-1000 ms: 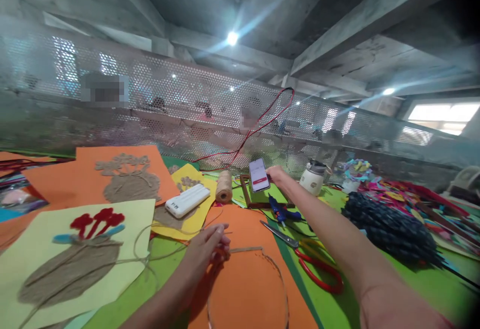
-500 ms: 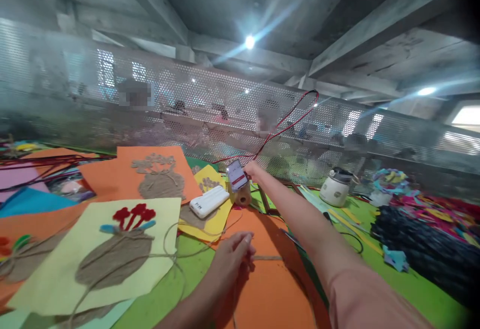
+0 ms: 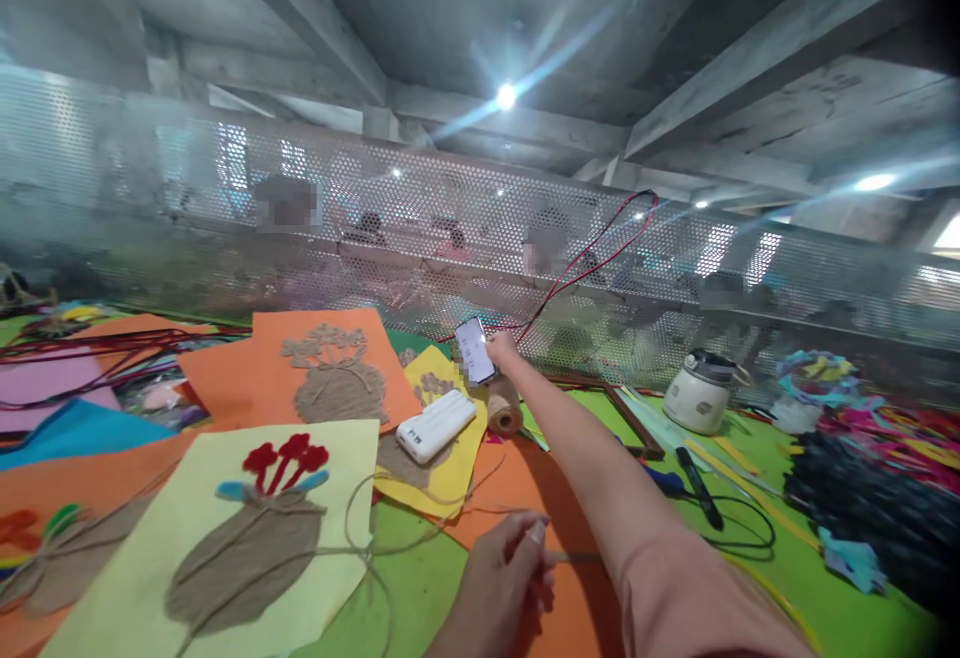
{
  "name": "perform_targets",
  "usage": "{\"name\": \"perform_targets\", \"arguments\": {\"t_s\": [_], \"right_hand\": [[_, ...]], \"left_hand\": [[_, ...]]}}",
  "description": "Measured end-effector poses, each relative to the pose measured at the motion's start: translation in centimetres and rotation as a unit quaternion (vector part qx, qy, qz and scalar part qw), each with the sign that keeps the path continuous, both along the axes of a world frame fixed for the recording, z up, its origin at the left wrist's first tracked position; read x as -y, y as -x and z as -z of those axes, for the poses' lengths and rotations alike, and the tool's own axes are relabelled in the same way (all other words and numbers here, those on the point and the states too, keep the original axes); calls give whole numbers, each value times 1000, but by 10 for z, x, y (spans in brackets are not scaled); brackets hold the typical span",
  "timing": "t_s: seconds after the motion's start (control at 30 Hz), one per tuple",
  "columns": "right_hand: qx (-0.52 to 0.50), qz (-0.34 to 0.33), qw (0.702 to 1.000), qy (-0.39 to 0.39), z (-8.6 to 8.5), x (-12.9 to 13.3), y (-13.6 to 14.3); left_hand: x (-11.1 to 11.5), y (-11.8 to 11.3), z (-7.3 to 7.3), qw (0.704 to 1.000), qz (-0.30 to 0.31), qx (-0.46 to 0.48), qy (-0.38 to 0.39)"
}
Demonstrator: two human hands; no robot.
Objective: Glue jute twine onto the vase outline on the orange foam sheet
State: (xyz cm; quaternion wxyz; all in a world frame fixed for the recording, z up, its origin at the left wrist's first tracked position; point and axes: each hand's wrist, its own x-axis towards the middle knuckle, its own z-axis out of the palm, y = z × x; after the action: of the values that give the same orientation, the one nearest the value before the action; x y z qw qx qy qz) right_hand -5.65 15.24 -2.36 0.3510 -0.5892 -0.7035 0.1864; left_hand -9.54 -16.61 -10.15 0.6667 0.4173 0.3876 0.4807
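Stretched far forward, my right hand [image 3: 504,346] grips the right edge of a smartphone [image 3: 475,352] with a lit screen. The phone is tilted, just above and behind a roll of jute twine [image 3: 504,408]. My left hand [image 3: 504,578] is closer to me, over an orange sheet [image 3: 551,478], its thumb and curled fingers pressed together. A short strand of twine [image 3: 577,558] runs out from those fingers to the right. Left of this hand, a pale yellow sheet [image 3: 345,498] bears a twine vase with red flowers. Loose twine loops across it.
A white power bank [image 3: 436,425] lies on a yellow sheet. Right of my arm are a black pen-shaped tool [image 3: 699,488] with a cable, a white jar [image 3: 697,393] and a black bundle [image 3: 862,488]. A perforated metal screen [image 3: 420,228] closes the far side; people sit beyond it.
My right hand has lifted the phone slightly, up and left relative to the twine roll, and its screen picture has changed. My left hand remains over the orange sheet. The view has shifted a little.
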Motion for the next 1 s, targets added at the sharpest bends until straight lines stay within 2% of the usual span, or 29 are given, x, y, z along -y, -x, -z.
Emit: {"name": "perform_targets", "arguments": {"t_s": [0.2, 0.53, 0.67, 0.83, 1.0], "right_hand": [[110, -28, 993, 16, 7, -21, 3], [197, -67, 978, 17, 17, -28, 17], [205, -62, 977, 25, 13, -23, 19], [186, -54, 981, 18, 6, -14, 16], [131, -42, 990, -21, -17, 5, -4]], "left_hand": [[-4, -2, 13, 1000, 15, -23, 4], [-5, -3, 18, 1000, 15, -11, 13], [-5, -2, 19, 1000, 23, -18, 9], [-2, -4, 21, 1000, 5, 3, 12], [-5, -7, 17, 999, -27, -8, 40]]}}
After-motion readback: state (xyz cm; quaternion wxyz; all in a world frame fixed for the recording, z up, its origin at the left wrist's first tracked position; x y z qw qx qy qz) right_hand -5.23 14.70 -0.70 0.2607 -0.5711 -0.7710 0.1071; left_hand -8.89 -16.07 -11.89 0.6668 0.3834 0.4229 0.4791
